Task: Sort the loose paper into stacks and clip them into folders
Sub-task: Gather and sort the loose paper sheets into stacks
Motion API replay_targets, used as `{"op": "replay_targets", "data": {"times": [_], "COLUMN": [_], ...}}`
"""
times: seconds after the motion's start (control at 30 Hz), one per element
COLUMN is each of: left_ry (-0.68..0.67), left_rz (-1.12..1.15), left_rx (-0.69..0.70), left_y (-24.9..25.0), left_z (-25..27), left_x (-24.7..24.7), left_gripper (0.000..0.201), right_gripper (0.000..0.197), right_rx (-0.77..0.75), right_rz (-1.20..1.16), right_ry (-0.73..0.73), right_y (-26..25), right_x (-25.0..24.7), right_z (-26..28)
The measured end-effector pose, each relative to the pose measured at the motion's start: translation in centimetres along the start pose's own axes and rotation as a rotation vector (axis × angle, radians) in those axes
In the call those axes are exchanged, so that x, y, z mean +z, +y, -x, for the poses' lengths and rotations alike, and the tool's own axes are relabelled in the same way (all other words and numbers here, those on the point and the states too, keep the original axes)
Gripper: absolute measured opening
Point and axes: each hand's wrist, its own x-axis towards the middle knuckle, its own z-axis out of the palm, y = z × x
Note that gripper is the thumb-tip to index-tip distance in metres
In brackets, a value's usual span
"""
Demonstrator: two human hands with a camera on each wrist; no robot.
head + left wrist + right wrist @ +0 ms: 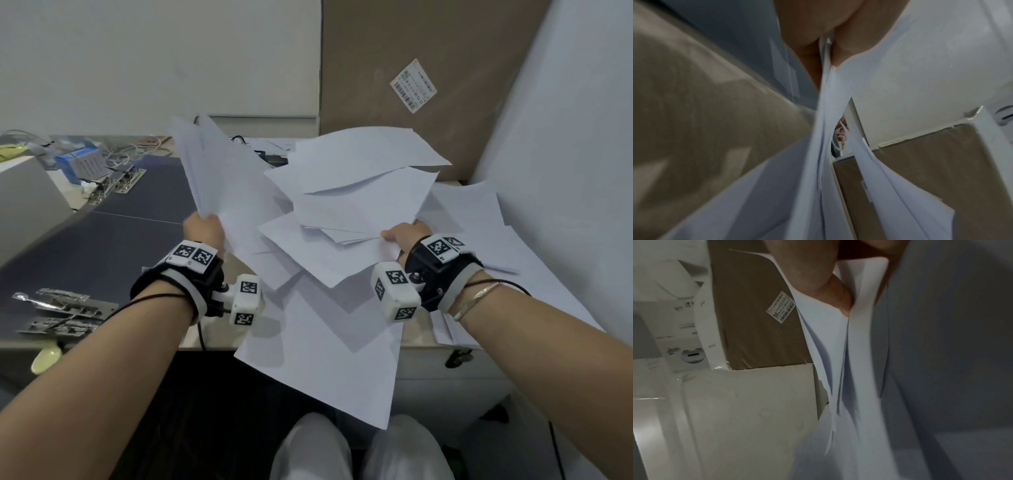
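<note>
My left hand (205,229) grips a bunch of white sheets (219,171) by the lower edge and holds them upright above the desk; the left wrist view shows the paper edges (825,97) pinched between thumb and fingers. My right hand (402,236) grips another fanned bunch of sheets (359,192), lifted and spread toward the left; its thumb (840,295) presses on the stack. More loose white paper (329,342) lies scattered on the desk beneath and hangs over the front edge. Open dark folders (102,240) with metal clip mechanisms (65,308) lie at the left.
A big brown cardboard box (411,68) with a barcode label stands behind the paper against the wall. A blue box (82,164), cables and another metal clip (116,181) clutter the far left. A grey object (27,198) sits at the left edge. My knees show below the desk.
</note>
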Motion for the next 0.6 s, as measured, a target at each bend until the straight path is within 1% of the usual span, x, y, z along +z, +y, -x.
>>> {"op": "replay_targets", "data": {"times": [0.07,0.13,0.2,0.23,0.27,0.3,0.37,0.5,0.53,0.57,0.6], "left_ry": [0.097,0.163,0.203,0.192,0.162,0.104,0.016,-0.110,-0.147,-0.193,-0.237], "left_rz": [0.094,0.220,0.329,0.353,0.335,0.303,0.272,0.243,0.241,0.236,0.232], "left_rx": [0.040,0.032,-0.008,-0.042,-0.074,-0.119,-0.160,-0.126,-0.121,-0.133,-0.142], "left_y": [1.0,1.9,2.6,2.7,2.8,2.9,2.8,1.5,1.1,0.7,0.2], "left_z": [0.2,0.2,0.0,-0.2,-0.2,-0.3,0.1,1.4,2.1,2.7,3.2], "left_x": [-0.5,-1.0,-1.6,-1.9,-2.1,-2.3,-2.6,-1.8,-1.6,-1.4,-1.2], "left_gripper": [0.037,0.040,0.041,0.042,0.042,0.042,0.045,0.043,0.038,0.028,0.013], "right_gripper": [0.046,0.047,0.050,0.050,0.049,0.049,0.048,0.044,0.043,0.042,0.042], "right_rx": [-0.001,0.000,0.026,0.029,0.028,0.022,0.008,-0.018,-0.015,-0.008,0.003], "right_rz": [-0.013,-0.044,-0.156,-0.215,-0.250,-0.290,-0.352,-0.361,-0.348,-0.336,-0.314], "right_ry": [-0.016,-0.021,-0.003,-0.001,-0.004,-0.015,-0.043,-0.091,-0.101,-0.114,-0.125], "right_y": [-0.1,-0.8,-1.5,-1.8,-2.0,-2.2,-2.7,-3.2,-3.3,-3.4,-3.4], "right_x": [-0.1,-0.1,-0.3,-0.4,-0.6,-0.8,-1.2,-1.8,-1.8,-1.7,-1.6], "right_z": [-0.2,0.0,0.0,0.1,0.1,0.2,0.9,1.0,1.2,1.4,1.3]}}
